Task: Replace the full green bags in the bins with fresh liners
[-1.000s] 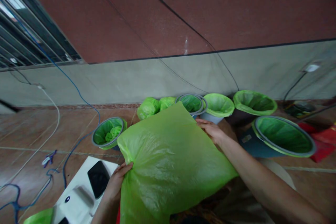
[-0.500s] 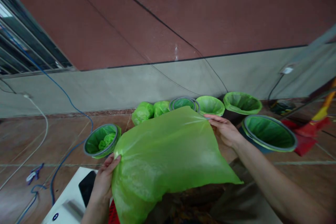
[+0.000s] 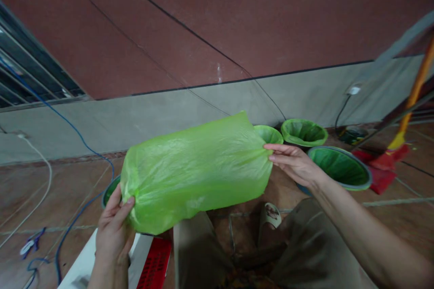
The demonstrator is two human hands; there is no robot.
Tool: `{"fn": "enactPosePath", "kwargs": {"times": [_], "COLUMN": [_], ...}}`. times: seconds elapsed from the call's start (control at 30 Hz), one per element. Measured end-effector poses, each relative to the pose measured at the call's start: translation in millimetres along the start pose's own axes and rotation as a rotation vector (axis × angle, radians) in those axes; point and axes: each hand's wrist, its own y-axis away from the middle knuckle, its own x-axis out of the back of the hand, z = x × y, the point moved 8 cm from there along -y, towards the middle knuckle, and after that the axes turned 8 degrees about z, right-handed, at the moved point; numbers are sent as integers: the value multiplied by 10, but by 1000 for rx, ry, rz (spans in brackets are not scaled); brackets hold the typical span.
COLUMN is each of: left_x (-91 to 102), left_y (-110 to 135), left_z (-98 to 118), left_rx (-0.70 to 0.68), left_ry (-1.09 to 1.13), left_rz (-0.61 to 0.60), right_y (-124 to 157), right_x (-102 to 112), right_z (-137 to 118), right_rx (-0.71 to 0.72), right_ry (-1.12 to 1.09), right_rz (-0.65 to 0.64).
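Note:
A light green plastic bag (image 3: 193,171) is stretched out in the air in front of me, puffed and held by two edges. My left hand (image 3: 113,223) pinches its lower left corner with thumb and fingers closed on the film. My right hand (image 3: 293,162) grips the bag's right edge with the fingers pressed together. The bag hides the bins behind it at centre. My knees and a sandal (image 3: 270,215) show below the bag.
Bins lined with green bags stand along the wall: one (image 3: 341,174) at right, two (image 3: 303,132) (image 3: 271,134) further back, another (image 3: 109,189) peeking out left. A red broom and dustpan (image 3: 389,156) lie far right. Blue and white cables (image 3: 68,122) cross the tiled floor left. A red crate (image 3: 154,264) sits below.
Both hands have lifted the bag higher and pulled it taut sideways; it now bulges and covers the middle bins. The view has shifted to the right.

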Motion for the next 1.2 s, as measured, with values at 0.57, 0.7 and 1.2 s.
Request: {"fn": "enactPosePath", "kwargs": {"times": [0.57, 0.7, 1.2], "left_x": [-266, -515, -841], "left_y": [-161, -106, -115], "left_z": [228, 307, 218], "left_rx": [-145, -238, -581], "left_ry": [-401, -557, -645], "left_rz": [-254, -307, -328], "right_y": [28, 58, 160], "right_x": [329, 418, 612], "right_z": [-16, -54, -106], "right_rx": [449, 486, 354], "right_ry": [885, 1067, 301], "right_rz": [86, 148, 242]}}
